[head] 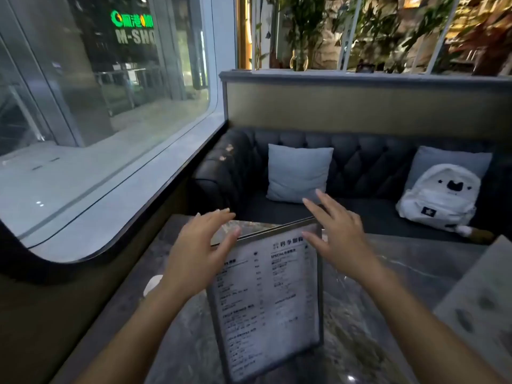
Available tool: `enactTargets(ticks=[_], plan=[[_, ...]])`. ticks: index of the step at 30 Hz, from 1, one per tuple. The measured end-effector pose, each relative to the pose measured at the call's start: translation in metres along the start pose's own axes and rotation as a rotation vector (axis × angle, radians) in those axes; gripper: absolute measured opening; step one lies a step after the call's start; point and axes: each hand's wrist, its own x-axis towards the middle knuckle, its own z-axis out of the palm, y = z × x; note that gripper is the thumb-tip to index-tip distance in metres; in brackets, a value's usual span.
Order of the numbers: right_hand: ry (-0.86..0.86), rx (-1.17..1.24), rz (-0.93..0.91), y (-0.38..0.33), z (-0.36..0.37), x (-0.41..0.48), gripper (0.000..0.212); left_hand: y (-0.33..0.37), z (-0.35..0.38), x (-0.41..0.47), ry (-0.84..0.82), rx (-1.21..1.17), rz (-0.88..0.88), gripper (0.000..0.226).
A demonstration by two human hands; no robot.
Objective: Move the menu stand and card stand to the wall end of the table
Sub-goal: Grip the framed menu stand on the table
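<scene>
My left hand [199,245] and my right hand [336,231] are both up in the air, one on each side of the top of the menu stand [266,297]. My fingers are spread wide apart and I am not holding anything. My left fingers are right by the top left corner of the stand, and my right fingers are by the top right corner. I cannot tell if any fingertip is touching the frame, because the picture is a bit blurry there.

The menu stand is tall and flat, so I think I have one hand on each side to stop it from tipping when I grab it. It stands in the middle of the table [388,273], leaning back a little, with the printed side facing me.

The wall end of the table is on my left, under the big window [110,106]. The stand is not there yet, so this job is only starting. A small white thing [152,284] peeks out behind my left wrist near that edge. It may be the card stand, but most of it is hidden, so I am not sure.

Across the table is a dark sofa [360,167] with a white backpack [440,198] on it.
</scene>
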Motion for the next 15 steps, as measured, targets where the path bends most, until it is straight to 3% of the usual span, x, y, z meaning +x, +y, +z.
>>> enactTargets(ticks=[3,5,15], plan=[[-0.101,0.036,0.027,0.003,0.004,0.0,0.054,-0.012,0.003,-0.004,-0.08,-0.01,0.051,0.018],[-0.133,0.05,0.044,0.003,0.005,-0.001,0.051,-0.018,0.004,-0.008,-0.133,-0.003,0.049,0.019],[0.039,0.215,0.145,-0.01,0.005,0.006,0.03,-0.022,0.008,-0.007,-0.071,-0.03,0.024,0.007]])
